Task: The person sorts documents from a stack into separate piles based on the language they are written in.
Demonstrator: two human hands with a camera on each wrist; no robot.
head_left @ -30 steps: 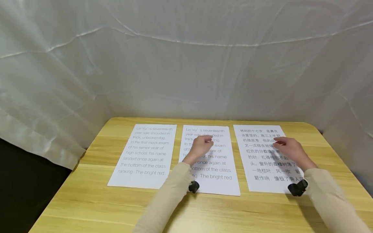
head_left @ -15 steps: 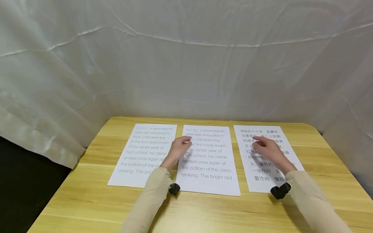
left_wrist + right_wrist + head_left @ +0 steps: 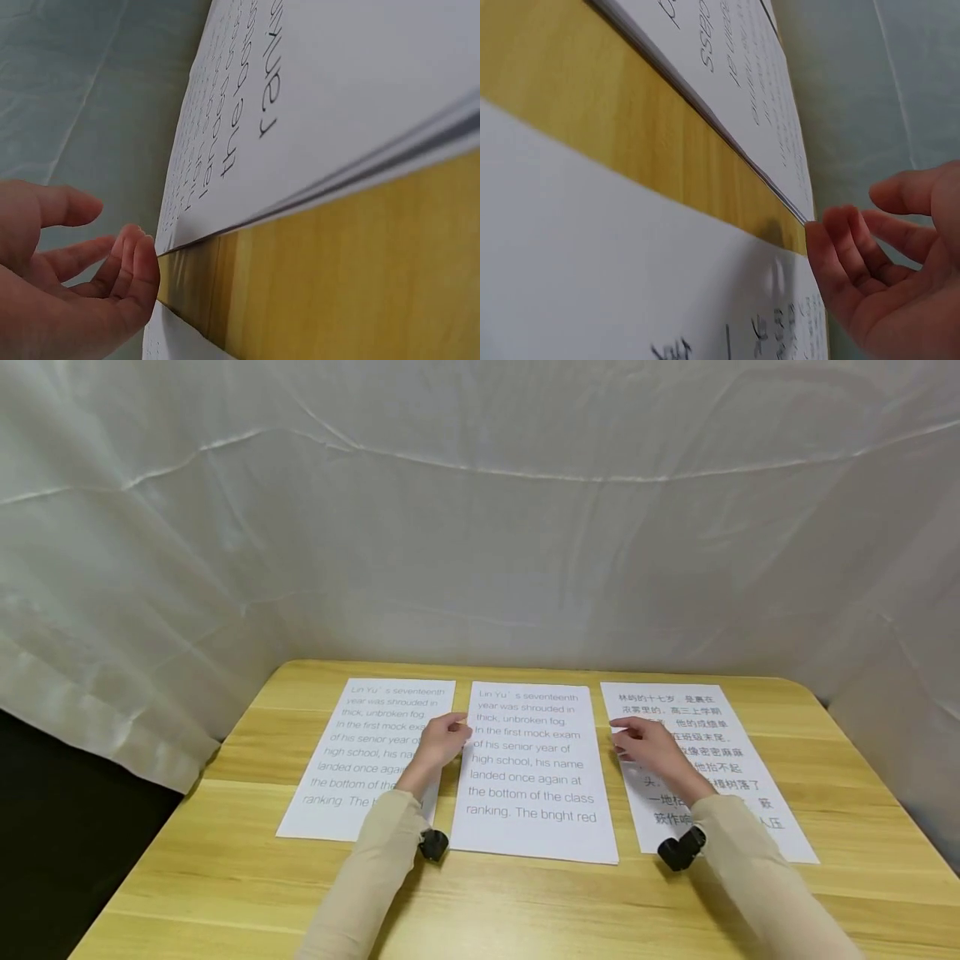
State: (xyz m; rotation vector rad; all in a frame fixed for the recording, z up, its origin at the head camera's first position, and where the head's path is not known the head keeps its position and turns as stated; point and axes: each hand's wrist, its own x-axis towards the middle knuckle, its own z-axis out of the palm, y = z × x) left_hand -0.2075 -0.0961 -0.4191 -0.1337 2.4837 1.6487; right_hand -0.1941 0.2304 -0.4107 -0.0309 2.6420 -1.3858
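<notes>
Three printed white papers lie in a row. The middle one, a stack of paper sheets (image 3: 534, 827) with English text, shows a layered edge in both wrist views. My left hand (image 3: 437, 745) hovers between it and the left English-text sheet (image 3: 322, 822), hiding part of that left sheet. In the left wrist view, my left hand (image 3: 82, 285) has bent fingers and a thumb held apart, with nothing between them. Over the left edge of the Chinese-text sheet (image 3: 787, 843) is my right hand (image 3: 654, 750). Its loosely curled fingers (image 3: 832, 262) point toward the middle stack and hold nothing.
The papers rest on a wooden table (image 3: 225, 885) with rounded far corners. Pale curtain cloth (image 3: 480, 560) hangs behind and at both sides. A black camera (image 3: 433, 845) sits at the left wrist, and another black camera (image 3: 681, 850) at the right wrist.
Both hands have moved left: the left hand from over the middle stack to its left edge, the right hand from mid-sheet to the Chinese sheet's left edge. The papers have stayed put.
</notes>
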